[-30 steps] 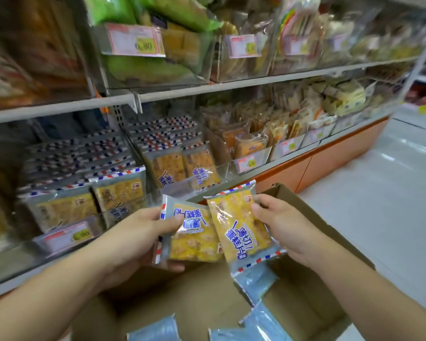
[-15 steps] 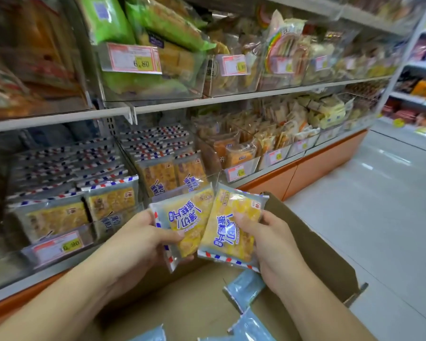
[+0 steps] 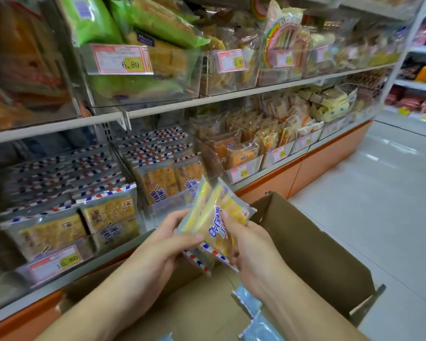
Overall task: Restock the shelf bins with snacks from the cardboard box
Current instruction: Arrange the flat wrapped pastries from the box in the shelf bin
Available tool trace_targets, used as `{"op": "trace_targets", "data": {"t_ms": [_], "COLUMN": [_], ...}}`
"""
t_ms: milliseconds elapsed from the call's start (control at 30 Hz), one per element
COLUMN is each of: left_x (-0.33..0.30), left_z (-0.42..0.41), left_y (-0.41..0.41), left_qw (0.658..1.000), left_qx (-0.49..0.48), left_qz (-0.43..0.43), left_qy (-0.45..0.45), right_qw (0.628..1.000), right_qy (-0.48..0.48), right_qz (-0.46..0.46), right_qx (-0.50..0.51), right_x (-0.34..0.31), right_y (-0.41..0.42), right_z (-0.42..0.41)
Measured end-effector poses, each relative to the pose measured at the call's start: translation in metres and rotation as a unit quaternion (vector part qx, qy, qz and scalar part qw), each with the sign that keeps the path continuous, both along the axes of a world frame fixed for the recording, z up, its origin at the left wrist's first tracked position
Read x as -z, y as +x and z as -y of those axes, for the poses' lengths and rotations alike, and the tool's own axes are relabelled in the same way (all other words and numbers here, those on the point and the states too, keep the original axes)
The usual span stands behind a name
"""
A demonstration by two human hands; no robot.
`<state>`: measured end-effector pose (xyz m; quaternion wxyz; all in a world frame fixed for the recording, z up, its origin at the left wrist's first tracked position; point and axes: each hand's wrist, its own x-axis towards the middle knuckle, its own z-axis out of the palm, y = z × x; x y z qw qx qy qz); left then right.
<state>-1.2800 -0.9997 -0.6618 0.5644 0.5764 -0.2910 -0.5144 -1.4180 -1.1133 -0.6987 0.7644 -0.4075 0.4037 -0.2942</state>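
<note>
Two yellow snack packets with blue lettering and red-blue striped edges are pressed together in front of me. My left hand [image 3: 162, 244] grips the left packet [image 3: 194, 212]; my right hand [image 3: 249, 244] grips the right packet [image 3: 221, 220]. Both hang above the open cardboard box [image 3: 312, 252], just in front of the lower shelf. More blue-backed packets [image 3: 249, 303] lie on the box bottom. Two clear shelf bins hold rows of the same packets: the left bin [image 3: 59, 264] and the right bin [image 3: 158, 175].
An upper shelf [image 3: 231, 97] carries clear bins of green and other bagged snacks with price tags. More bins of baked goods [image 3: 241, 156] run to the right. An orange base panel [image 3: 330, 156] lines the shelf foot. Pale tiled floor [image 3: 379, 205] stretches right.
The two packets, earlier held side by side facing me, are now brought together into a stack and lifted closer to the shelf. The view has shifted right and nearer.
</note>
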Motion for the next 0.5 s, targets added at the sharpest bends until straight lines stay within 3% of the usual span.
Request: {"op": "trace_targets", "data": {"t_ms": [133, 267, 400, 500], "left_x": [-0.011, -0.012, -0.012, -0.015], "left_z": [-0.002, 0.0, -0.004, -0.005], "left_y": [0.009, 0.019, 0.025, 0.025], "left_qw": [0.994, 0.987, 0.983, 0.979], "left_qx": [0.015, 0.007, -0.001, -0.007], "left_qz": [0.096, 0.138, 0.17, 0.199], "left_qy": [0.053, 0.08, 0.07, 0.048], "right_qw": [0.996, 0.983, 0.985, 0.98], "right_qy": [-0.078, -0.155, -0.132, -0.171], "right_qz": [-0.034, -0.069, -0.012, -0.002], "right_qx": [0.006, -0.065, -0.107, -0.102], "right_x": [-0.003, -0.01, -0.014, -0.016], "right_y": [-0.002, 0.003, 0.002, -0.005], "right_z": [0.004, -0.004, -0.003, 0.007]}}
